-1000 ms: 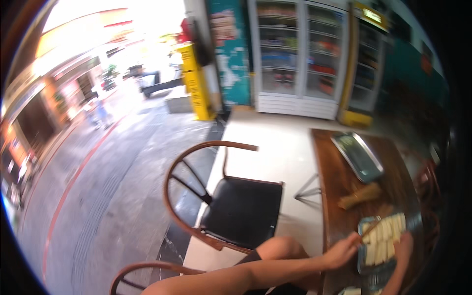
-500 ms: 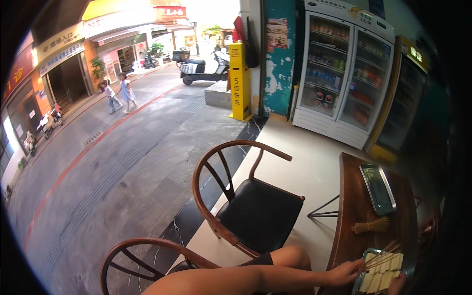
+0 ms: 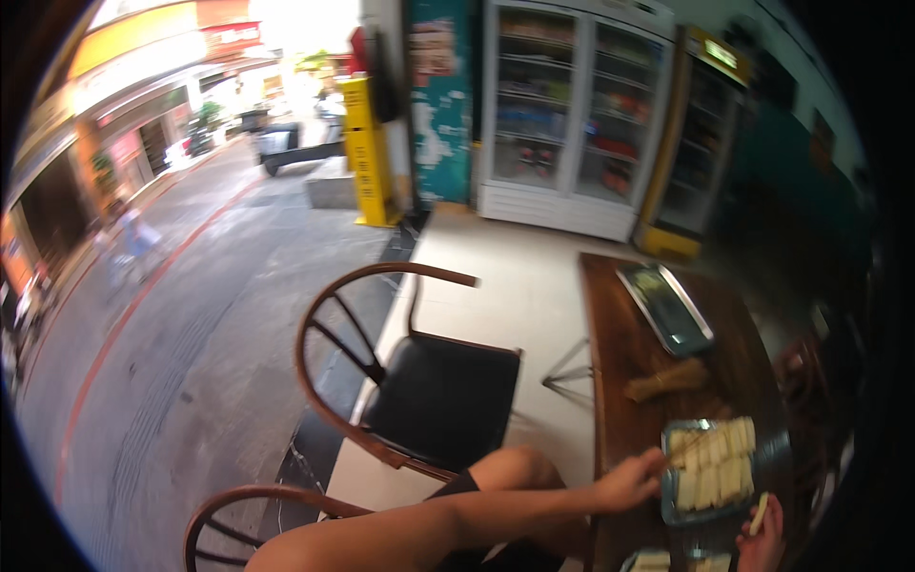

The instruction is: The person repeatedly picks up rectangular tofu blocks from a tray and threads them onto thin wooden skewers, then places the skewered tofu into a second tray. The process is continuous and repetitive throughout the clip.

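Note:
My left hand (image 3: 631, 482) is closed around several thin bamboo skewers (image 3: 688, 448), which reach over a metal tray (image 3: 703, 519) and look blurred. Rows of pale yellow food strips (image 3: 710, 472) lie in that tray; their exact kind I cannot tell. Beyond the tray's near right corner, my right hand (image 3: 762, 541) pinches one pale yellow strip (image 3: 759, 515) upright between its fingers. A bundle of skewers (image 3: 667, 380) rests on the wooden table (image 3: 615, 381), past the tray.
A shiny metal tray (image 3: 667, 310) lies toward the table's far end. More pale strips (image 3: 651, 561) show at the lower edge. A black-seated wooden chair (image 3: 443, 391) stands left of the table, another chair (image 3: 257, 496) nearer me. Drink fridges (image 3: 562, 124) stand behind; a street (image 3: 210, 334) runs along the left.
The view has swung right, bringing the table further in. My right hand, earlier at the tray's edge, is now off the tray holding a strip. My left hand still grips the skewers.

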A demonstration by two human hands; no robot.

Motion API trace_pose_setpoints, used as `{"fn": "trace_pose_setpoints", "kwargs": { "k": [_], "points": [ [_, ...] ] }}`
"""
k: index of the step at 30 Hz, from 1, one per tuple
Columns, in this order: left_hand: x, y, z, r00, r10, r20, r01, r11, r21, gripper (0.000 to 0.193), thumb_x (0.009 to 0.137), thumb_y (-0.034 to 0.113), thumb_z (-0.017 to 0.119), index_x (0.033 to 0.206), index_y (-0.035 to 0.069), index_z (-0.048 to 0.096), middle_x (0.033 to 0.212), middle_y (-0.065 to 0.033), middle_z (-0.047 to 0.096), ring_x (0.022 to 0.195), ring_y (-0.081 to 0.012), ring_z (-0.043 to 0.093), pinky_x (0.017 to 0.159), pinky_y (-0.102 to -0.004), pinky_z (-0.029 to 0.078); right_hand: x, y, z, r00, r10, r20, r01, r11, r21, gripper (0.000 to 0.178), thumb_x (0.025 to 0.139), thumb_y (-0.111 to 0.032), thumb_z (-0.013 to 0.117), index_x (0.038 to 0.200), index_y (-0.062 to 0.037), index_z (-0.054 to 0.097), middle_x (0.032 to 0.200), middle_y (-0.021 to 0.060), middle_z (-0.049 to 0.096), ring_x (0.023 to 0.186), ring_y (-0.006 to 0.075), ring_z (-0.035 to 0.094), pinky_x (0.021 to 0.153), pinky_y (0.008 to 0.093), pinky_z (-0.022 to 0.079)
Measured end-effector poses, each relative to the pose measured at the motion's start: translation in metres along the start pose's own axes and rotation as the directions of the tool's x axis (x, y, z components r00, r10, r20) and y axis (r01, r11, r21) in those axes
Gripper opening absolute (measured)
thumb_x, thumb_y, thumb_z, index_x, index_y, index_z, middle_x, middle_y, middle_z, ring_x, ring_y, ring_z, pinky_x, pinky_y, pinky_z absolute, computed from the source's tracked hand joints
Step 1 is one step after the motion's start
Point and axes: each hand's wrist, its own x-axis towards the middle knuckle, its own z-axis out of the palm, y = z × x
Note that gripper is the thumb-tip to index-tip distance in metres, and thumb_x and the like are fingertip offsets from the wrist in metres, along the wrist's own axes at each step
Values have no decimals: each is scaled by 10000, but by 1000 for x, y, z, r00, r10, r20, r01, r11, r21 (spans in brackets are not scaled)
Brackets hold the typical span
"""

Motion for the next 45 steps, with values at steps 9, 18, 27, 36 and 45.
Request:
{"fn": "trace_pose_setpoints", "kwargs": {
  "k": [9, 18, 27, 36, 45],
  "points": [
    [21, 19, -12, 953, -294, -67, 269, 930, -252, 125, 945, 31, 496, 1036, 87, 432, 821, -143, 689, 486, -114, 477, 455, -243, 442, -77, 25, 14, 985, -160, 60, 99, 824, 558, 407, 1017, -200, 487, 1403, -75, 529, 1365, 173, 607, 1101, 245, 685, 769, 370, 588],
    [12, 80, 57, 855, -333, 398, 412, 902, -129, 195, 995, 27, 506, 1181, 80, 482, 794, -144, 692, 489, -50, 420, 450, -190, 328, -88, 24, 22, 963, -173, -208, 248, 870, 426, 369, 1051, -301, 531, 1299, -35, 594, 1102, 83, 713, 843, 163, 709, 662, 295, 576],
    [-6, 101, 93, 801, -375, 466, 407, 913, 36, 176, 976, 20, 575, 1146, 48, 609, 813, -107, 723, 509, -10, 427, 472, -157, 316, -96, 12, 17, 908, -236, -347, 353, 877, 326, 379, 1045, -328, 550, 1219, 2, 621, 1024, 58, 660, 910, 151, 645, 838, 328, 554],
    [-14, 102, 96, 827, -350, 440, 343, 934, 97, 151, 975, 14, 577, 1121, 47, 594, 804, -105, 729, 512, -1, 440, 464, -159, 330, -96, 10, 17, 931, -234, -281, 340, 839, 425, 404, 1035, -346, 567, 1203, 18, 617, 986, 60, 661, 908, 162, 659, 845, 336, 566],
    [-15, 101, 92, 835, -363, 414, 377, 925, 51, 164, 966, -3, 584, 1120, 54, 584, 794, -101, 726, 487, 0, 422, 437, -159, 303, -98, 7, 24, 936, -225, -271, 325, 847, 420, 394, 1038, -341, 563, 1176, 20, 641, 1001, 97, 679, 908, 173, 667, 858, 338, 575]
  ]
}}
